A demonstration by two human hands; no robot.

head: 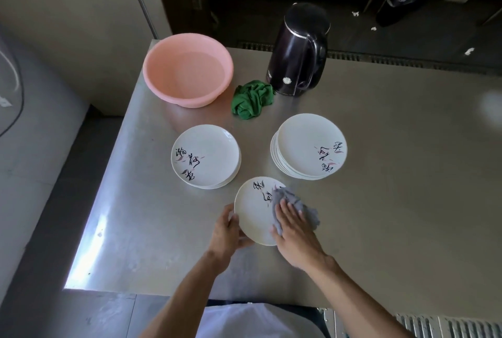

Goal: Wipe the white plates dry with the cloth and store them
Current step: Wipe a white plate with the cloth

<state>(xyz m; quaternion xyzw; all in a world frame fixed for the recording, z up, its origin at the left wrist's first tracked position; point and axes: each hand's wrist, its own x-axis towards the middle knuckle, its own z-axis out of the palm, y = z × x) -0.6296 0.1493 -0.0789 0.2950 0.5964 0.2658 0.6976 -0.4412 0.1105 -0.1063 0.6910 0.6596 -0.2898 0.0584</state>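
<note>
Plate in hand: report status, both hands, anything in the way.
Left hand holds the plate by its rim. Right hand flat, pressing grey cloth on plate face. Nothing in the way; left plate stack and right plate stack sit apart.

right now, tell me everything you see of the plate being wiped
The plate is round, white and glossy, ceramic by its look, with black brush writing and pinkish leaf marks near its far rim. It faces up, over the steel table, close to the person; whether it rests there or is lifted, I cannot tell. The left hand grips its left rim, thumb on top. The right hand presses a grey cloth flat on its right side, hiding that part.
</note>
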